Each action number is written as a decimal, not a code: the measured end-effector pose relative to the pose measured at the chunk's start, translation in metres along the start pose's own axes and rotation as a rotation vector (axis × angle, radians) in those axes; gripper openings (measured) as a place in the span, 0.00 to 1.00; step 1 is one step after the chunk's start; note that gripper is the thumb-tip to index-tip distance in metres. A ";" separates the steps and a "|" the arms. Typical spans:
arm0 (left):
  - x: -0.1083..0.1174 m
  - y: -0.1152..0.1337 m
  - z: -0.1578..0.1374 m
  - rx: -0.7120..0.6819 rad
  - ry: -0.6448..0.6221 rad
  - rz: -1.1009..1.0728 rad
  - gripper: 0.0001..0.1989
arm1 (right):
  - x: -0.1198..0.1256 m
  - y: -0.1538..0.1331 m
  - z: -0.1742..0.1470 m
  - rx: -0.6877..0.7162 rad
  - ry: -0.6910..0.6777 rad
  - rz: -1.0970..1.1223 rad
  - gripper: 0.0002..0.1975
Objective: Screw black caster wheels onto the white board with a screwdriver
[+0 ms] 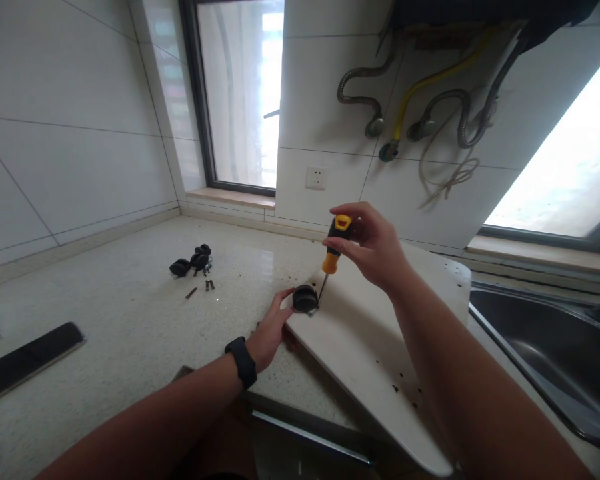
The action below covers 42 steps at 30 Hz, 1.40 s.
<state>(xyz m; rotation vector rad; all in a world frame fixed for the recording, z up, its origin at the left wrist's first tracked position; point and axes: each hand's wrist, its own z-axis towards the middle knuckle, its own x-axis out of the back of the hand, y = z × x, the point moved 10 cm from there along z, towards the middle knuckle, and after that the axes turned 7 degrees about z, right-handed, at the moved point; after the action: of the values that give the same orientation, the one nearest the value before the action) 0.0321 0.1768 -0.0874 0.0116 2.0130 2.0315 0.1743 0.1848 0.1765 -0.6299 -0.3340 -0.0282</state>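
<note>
My right hand [373, 247] is closed around the handle of a yellow and black screwdriver [331, 262]. Its shaft slants down to the mounting plate of a black caster wheel [305, 299]. That caster sits at the near left corner of a white board [360, 340], which has several small holes. My left hand [275, 327], with a black watch on the wrist, grips the board's corner beside the wheel; its fingers are partly hidden beneath the edge. Farther left on the countertop lie several black casters [181, 267] and a few loose screws [209, 285].
The speckled countertop [145, 333] meets tiled walls. A dark sink [555, 353] is at the right, with a long black object [27, 360] at the far left. Hoses and a yellow pipe [420, 83] hang above a wall socket [315, 178]. The board overhangs the counter's front edge.
</note>
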 end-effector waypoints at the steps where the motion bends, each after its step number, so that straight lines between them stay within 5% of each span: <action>1: 0.000 0.001 -0.001 0.003 -0.001 -0.003 0.33 | 0.006 -0.005 -0.001 0.047 0.072 -0.102 0.24; 5: -0.001 0.001 -0.001 0.014 -0.013 -0.022 0.34 | 0.010 -0.011 -0.007 0.100 0.175 -0.317 0.20; 11: 0.001 -0.006 0.001 0.016 -0.011 -0.029 0.34 | -0.015 0.018 -0.010 -0.088 -0.122 0.270 0.21; 14: 0.002 -0.005 0.001 0.012 -0.005 -0.021 0.33 | -0.017 0.021 -0.009 -0.104 -0.189 0.372 0.24; 20: -0.002 0.001 -0.002 0.026 -0.009 -0.090 0.32 | 0.000 0.020 -0.005 -0.098 -0.046 0.082 0.29; 24: -0.003 0.005 -0.003 0.015 -0.010 -0.119 0.32 | 0.011 0.006 -0.006 0.020 0.111 -0.166 0.22; 32: -0.005 0.006 -0.004 0.025 -0.028 -0.175 0.30 | -0.020 0.020 -0.012 -0.148 -0.184 0.414 0.28; 42: 0.002 0.005 0.002 0.003 0.027 -0.430 0.20 | -0.018 0.022 -0.017 -0.071 -0.102 0.206 0.27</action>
<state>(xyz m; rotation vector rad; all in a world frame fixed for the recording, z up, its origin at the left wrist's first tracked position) 0.0296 0.1797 -0.0832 -0.4134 1.8380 1.7616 0.1653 0.1913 0.1459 -0.7347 -0.3665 0.1903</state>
